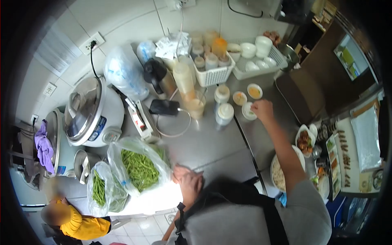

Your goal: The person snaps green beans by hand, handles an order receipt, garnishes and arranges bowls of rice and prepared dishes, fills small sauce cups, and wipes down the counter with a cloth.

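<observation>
Over the counter my right hand (262,109) reaches out above a small white bowl (248,111) with pale and greenish contents. Its fingers are pinched together, and anything between them is too small to make out. Two more small bowls stand close by, one with a yellow filling (255,91) and one with chopped orange-and-pale bits (240,98). My left hand (191,185) rests at the counter's near edge with fingers partly spread and nothing visible in it. Beside it sits a clear plastic bag of cut green vegetables (141,169). White-capped squeeze bottles (224,113) stand left of the bowls.
A rice cooker (96,112), a power strip (143,122) and a phone on a cable (163,107) occupy the left. Baskets of bottles (214,74) and bowls (261,67) line the wall. A rice tub (279,173) lies under my right arm. A person in yellow (79,222) is at lower left.
</observation>
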A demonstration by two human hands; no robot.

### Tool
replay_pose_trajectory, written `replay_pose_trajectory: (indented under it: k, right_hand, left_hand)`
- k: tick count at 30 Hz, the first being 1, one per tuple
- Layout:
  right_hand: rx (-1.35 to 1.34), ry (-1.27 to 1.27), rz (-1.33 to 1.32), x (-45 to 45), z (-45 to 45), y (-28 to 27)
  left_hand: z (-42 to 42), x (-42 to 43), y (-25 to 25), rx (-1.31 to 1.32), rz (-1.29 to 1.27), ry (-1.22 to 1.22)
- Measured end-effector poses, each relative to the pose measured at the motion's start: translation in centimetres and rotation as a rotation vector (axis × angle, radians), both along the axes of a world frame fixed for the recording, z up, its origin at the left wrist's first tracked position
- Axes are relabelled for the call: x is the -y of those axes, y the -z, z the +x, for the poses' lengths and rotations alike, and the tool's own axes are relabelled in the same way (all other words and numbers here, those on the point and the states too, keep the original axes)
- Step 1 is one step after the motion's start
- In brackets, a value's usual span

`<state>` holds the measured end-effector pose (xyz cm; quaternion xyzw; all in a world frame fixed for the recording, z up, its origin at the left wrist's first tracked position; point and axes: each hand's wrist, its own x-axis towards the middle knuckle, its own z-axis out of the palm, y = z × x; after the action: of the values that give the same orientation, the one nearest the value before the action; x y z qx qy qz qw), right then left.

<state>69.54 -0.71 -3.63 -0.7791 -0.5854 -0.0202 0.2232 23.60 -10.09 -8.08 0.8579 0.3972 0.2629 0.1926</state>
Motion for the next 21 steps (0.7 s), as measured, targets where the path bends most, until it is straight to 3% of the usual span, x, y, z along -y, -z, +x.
replay_pose_trajectory:
  k: [3,6,9,10,15,18,19,21]
  right_hand:
    - [0.037,0.234,-0.159,-1.4,-0.7,-5.1]
    - [-0.376,0.113,0.099,-8.2,0.0,-10.8]
    - [-0.683,-0.248,0.282,-20.4,-0.3,-13.0]
    - [-0.782,-0.380,0.276,-24.8,-0.5,-12.8]
    - [-0.094,-0.209,-0.089,-37.7,-3.2,-12.5]
    - [-0.548,-0.355,-0.307,-42.4,-1.0,-10.1]
    - [-0.527,-0.208,-0.391,-45.1,-0.1,-7.6]
    - [-0.549,-0.416,-0.223,-47.0,0.5,-3.8]
  left_hand:
    - [1.2,0.7,0.3,0.013,-0.039,-0.144]
    - [1.5,0.9,0.8,0.021,-0.078,-0.218]
    - [1.3,0.9,0.3,0.003,-0.131,-0.211]
    - [1.2,0.8,0.4,-0.001,-0.131,-0.216]
    - [1.1,0.7,0.6,-0.047,-0.094,-0.235]
    - [1.7,0.6,0.1,-0.053,-0.093,-0.302]
    - [1.6,0.8,0.3,-0.054,-0.115,-0.303]
    - [1.7,0.5,-0.2,-0.059,-0.114,-0.288]
